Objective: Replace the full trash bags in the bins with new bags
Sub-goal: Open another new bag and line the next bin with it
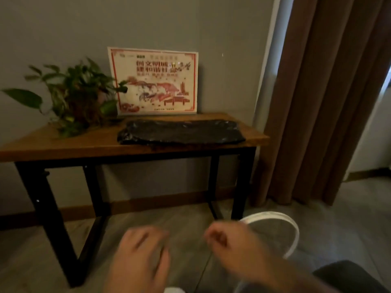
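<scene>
A flat folded stack of black trash bags (pixel 182 132) lies on the wooden table (pixel 63 144), toward its right end. Low in the frame, a white-rimmed bin (pixel 293 227) stands on the floor at the right, partly hidden by my right arm. My left hand (pixel 141 256) hovers blurred at bottom centre, fingers spread, holding nothing. My right hand (pixel 230 240) is beside it, just left of the bin's rim, its fingers curled in; nothing shows in its grip. Both hands are well below and in front of the bags.
A leafy potted plant (pixel 74 98) stands on the table's left part. A red-and-white framed sign (pixel 154 81) leans against the grey wall. Brown curtains (pixel 325 102) hang at the right. The table has black metal legs (pixel 42 204). A dark shape (pixel 355 275) fills the bottom right corner.
</scene>
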The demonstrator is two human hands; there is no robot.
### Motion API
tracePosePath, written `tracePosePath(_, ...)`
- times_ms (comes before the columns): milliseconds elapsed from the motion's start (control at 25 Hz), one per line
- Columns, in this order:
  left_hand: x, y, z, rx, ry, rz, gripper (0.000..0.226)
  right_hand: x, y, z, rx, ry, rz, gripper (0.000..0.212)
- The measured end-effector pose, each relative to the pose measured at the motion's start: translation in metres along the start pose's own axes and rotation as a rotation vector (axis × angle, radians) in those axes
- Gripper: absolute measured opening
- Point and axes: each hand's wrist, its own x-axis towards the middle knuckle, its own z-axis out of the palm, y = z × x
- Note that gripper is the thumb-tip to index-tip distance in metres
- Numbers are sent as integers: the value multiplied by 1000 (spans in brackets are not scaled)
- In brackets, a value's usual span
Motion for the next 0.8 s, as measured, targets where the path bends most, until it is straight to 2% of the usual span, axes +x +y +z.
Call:
tracePosePath(80,73,-8,-8,167,-55,69,26,50,2,-52,-53,301,-131,19)
tracePosePath(160,151,-19,-12,436,-217,32,28,104,-8,-101,-295,372,-160,29)
tracePosePath(240,191,-34,-3,586,-456,-80,41,146,-10,-116,-565,236,-18,43)
tracePosePath(320,217,-51,10,682,-650,-79,54,169,-9,-121,-731,68,81,52)
tracePosePath(440,229,-61,26,803,-849,-102,69,182,-6,-117,-786,-55,140,54)
tracePosePath(480,227,-61,31,814,-869,-114,72,181,-4,-113,-785,-82,159,56)
tracePosePath(600,221,-52,32,747,-714,-120,75,174,-5,-110,-717,-23,150,67)
tracePosePath(680,214,-43,22,668,-487,-89,67,167,-12,-113,-626,138,90,70)
tracePosePath(800,185,-28,10,499,-195,-93,42,140,-27,-110,-519,415,-21,64)
